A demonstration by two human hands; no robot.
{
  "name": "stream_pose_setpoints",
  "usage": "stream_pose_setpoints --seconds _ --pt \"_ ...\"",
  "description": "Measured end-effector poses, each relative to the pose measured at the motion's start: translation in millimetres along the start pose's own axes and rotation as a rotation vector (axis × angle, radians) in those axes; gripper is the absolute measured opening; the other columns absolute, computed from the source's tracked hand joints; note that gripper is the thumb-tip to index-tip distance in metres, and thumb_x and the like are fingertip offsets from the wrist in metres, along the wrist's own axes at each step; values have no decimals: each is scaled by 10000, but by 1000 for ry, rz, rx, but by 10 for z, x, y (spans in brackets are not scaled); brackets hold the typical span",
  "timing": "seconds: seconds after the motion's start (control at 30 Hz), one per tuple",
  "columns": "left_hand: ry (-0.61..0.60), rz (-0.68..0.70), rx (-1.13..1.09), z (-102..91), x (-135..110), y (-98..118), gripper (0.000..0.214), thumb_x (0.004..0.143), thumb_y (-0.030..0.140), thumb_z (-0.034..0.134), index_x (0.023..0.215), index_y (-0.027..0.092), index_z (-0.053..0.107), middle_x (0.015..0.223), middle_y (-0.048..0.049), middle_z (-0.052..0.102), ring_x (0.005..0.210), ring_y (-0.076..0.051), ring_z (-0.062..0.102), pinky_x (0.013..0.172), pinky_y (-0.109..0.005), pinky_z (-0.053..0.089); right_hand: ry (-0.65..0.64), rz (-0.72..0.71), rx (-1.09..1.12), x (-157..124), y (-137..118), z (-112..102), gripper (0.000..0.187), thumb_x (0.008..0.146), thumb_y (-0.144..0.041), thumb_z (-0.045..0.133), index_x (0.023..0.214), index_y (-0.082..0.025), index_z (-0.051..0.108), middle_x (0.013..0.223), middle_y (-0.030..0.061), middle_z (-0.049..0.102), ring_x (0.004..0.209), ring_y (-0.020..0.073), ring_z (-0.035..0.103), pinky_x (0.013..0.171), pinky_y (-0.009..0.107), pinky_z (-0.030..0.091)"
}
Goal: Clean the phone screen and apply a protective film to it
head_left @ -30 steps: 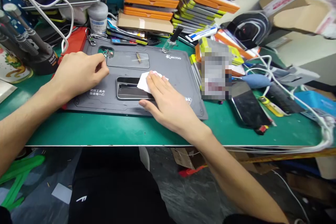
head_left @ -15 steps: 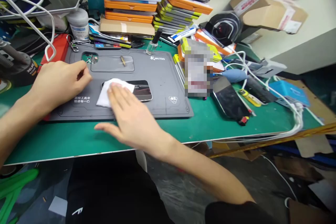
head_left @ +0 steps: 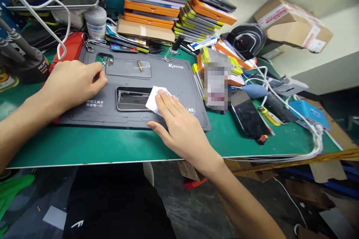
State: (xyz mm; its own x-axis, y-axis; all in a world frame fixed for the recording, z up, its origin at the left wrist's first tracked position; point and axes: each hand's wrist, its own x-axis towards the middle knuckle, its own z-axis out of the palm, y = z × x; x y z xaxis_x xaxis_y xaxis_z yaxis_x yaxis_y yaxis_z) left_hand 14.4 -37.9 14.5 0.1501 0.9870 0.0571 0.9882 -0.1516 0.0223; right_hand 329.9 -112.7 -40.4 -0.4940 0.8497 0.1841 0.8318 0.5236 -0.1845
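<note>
A phone [head_left: 131,99] lies flat with its dark, glossy face up on the grey work mat [head_left: 165,74]. Over its right end, my right hand [head_left: 179,119] presses a folded white wipe [head_left: 153,101] under flat fingers, the thumb held apart. My left hand [head_left: 75,82] rests on the mat's left side, fingers curled closed; whatever may be inside them is hidden. Behind the phone, a small brass-coloured piece [head_left: 140,66] lies in an outlined recess, and tiny parts [head_left: 105,59] fill a smaller recess beside it.
A small glass bottle with a black cap [head_left: 173,49] stands at the mat's back edge. Stacked orange cases [head_left: 151,5] rise behind. To the right lie a dark phone screen [head_left: 248,115], a yellow cutter [head_left: 268,115] and white cables [head_left: 316,134]. A tool holder [head_left: 32,67] stands left.
My right hand has slid the wipe rightward along the phone, uncovering its left end. My left hand keeps its curled pose at the mat. The camera view has shifted slightly.
</note>
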Motion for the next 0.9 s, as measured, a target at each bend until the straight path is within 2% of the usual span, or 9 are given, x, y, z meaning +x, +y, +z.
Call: stream_pose_setpoints --seconds 0.1,0.23,0.3,0.43,0.53,0.63,0.83,0.9 --pt "-18 15 86 -27 -7 7 573 1070 485 280 1119 198 774 983 -156 806 986 -373 756 874 -425 452 -2 12 -3 152 -145 51 1071 1160 -823 410 1771 57 455 1860 328 400 1780 426 379 1472 636 338" --pt "-24 34 194 -67 0 -7 606 1087 472 234 1190 189 760 1033 -167 827 939 -341 746 748 -380 310 -6 -39 14 492 -579 98 1112 1133 -857 457 1753 66 477 1841 335 433 1777 430 390 1493 610 281" --pt "-33 27 218 -78 11 -20 579 1088 465 253 1218 196 749 1034 -156 832 903 -320 739 712 -374 254 -14 -80 4 625 -794 111 1138 1138 -848 454 1731 123 465 1839 356 419 1776 436 391 1502 573 263" --pt "-30 12 245 -75 31 -36 574 1081 468 255 1255 212 739 995 -138 820 858 -315 726 687 -359 230 16 -154 -27 622 -1037 146 1125 1145 -828 455 1703 148 489 1835 356 428 1783 437 374 1512 542 241" --pt "-45 4 246 -71 35 -23 609 1056 476 230 1259 204 736 990 -154 813 840 -342 721 689 -366 235 43 -171 -51 422 -1043 171 1095 1151 -825 435 1716 111 494 1838 328 438 1774 423 401 1498 567 282" --pt "-60 -1 248 -71 38 -6 636 1040 486 202 1229 200 737 1010 -165 816 841 -354 724 698 -376 238 61 -194 -52 285 -975 169 1099 1146 -814 473 1725 121 470 1835 334 442 1766 420 418 1497 548 290" --pt "-52 -20 279 -68 50 -20 699 1018 501 176 1250 186 755 1016 -185 810 882 -381 745 739 -387 299 -10 -112 -16 541 -829 104 1100 1150 -803 479 1752 115 433 1861 327 400 1785 398 385 1512 522 253" --pt "-47 -18 277 -67 47 -25 714 1021 507 169 1254 185 762 1013 -188 811 903 -391 758 748 -394 331 -15 -94 -4 541 -768 89 1118 1143 -826 464 1756 107 432 1865 325 390 1791 395 372 1510 536 253"
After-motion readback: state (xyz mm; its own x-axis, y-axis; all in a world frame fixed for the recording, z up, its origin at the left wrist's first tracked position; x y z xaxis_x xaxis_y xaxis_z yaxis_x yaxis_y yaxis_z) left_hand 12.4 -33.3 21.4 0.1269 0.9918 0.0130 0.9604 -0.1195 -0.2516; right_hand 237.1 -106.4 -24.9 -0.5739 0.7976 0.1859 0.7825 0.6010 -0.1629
